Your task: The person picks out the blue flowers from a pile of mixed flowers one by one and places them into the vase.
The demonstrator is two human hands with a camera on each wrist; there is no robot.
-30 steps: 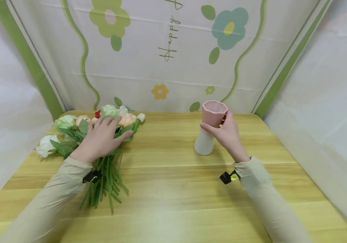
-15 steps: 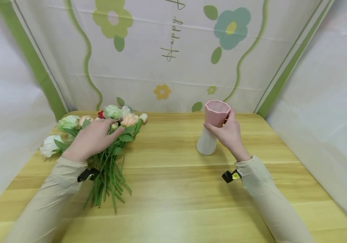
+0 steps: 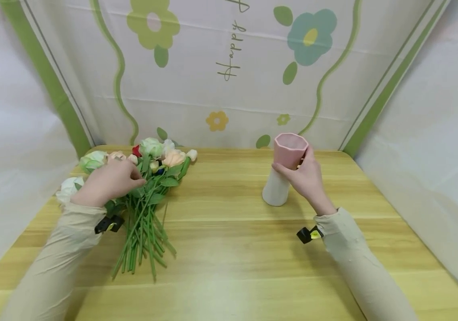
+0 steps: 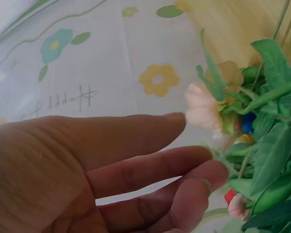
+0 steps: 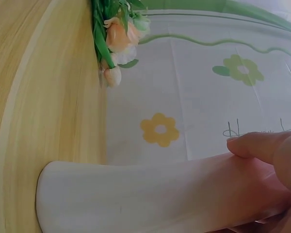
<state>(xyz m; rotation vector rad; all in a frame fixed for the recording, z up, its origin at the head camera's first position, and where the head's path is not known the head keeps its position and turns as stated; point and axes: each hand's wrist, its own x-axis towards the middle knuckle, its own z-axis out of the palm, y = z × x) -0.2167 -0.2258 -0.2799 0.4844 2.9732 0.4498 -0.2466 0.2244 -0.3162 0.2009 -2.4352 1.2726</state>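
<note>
A tall vase (image 3: 275,191), pink at the faceted rim and white toward its base, stands upright on the table. My right hand (image 3: 308,177) grips its pink upper part, thumb on the near side and fingers round the far side. At the left lies a bunch of artificial flowers (image 3: 145,232) with white, pale green, peach and red blooms and long green stems. Over its left part is my left hand (image 3: 109,182), fingers loosely bent. In the left wrist view, nothing shows between thumb and fingers; a peach bloom (image 4: 203,108) is just beyond the fingertips.
The wooden table (image 3: 220,249) reaches back to a pale curtain (image 3: 188,80) printed with flowers and lettering. More white cloth (image 3: 425,147) hangs along the sides. Each wrist carries a small black camera, such as the right wrist camera (image 3: 304,235).
My left hand has drawn back leftward over the flowers, its spread fingers now bent, uncovering more blooms and leaves. My right hand keeps its grip on the vase. The head view has shifted slightly.
</note>
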